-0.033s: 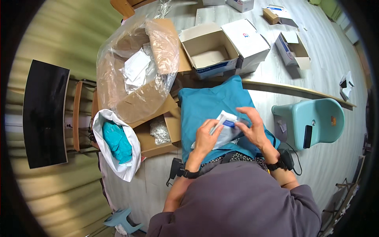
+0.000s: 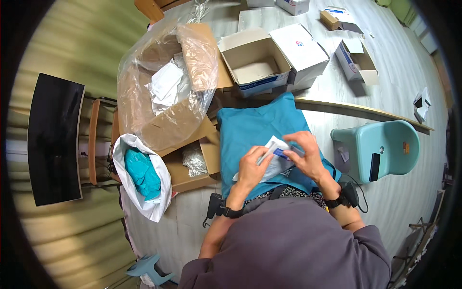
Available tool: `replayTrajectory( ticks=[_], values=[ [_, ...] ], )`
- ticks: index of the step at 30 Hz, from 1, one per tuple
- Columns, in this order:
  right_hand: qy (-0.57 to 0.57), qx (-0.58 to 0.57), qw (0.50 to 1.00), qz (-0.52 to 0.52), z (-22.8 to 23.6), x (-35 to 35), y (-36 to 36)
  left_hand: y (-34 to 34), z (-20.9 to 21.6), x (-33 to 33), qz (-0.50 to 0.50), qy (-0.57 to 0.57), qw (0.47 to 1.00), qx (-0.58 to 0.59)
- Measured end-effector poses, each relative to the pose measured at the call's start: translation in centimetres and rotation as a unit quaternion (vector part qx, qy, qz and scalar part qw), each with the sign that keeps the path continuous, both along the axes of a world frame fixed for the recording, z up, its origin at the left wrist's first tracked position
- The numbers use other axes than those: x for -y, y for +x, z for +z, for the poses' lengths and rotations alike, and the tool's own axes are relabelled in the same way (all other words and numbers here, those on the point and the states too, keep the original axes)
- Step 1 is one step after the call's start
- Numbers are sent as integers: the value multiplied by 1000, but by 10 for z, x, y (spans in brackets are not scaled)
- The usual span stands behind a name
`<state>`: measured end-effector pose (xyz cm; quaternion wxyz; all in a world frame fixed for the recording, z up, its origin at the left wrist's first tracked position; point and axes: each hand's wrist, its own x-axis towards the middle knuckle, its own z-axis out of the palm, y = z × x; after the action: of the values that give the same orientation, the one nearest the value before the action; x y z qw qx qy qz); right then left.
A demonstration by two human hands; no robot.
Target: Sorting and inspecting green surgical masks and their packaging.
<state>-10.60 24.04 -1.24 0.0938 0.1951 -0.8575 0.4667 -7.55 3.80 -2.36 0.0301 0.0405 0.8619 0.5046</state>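
Both my hands hold a flat white packet with a blue label over a teal cloth spread on my lap. My left hand grips the packet's left side from below. My right hand pinches its upper right end, fingers curled on the blue part. Black wrist straps sit on both forearms. The lower part of the packet is hidden behind my hands.
An open white carton stands on the table beyond the cloth. To the left are a big cardboard box lined with clear plastic, a small brown box and a white bag of teal cloth. A teal chair stands right.
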Motion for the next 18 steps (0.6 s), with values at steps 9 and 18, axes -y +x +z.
replayTrajectory(
  ticks=[9,18],
  values=[
    [-82,178,975,107,12,10,-16,-11,6,-7,-47,-3,998,-32],
    [-192,373,900,116,-1,0,-15,-9,9,-9,-128,-31,991,24]
  ],
)
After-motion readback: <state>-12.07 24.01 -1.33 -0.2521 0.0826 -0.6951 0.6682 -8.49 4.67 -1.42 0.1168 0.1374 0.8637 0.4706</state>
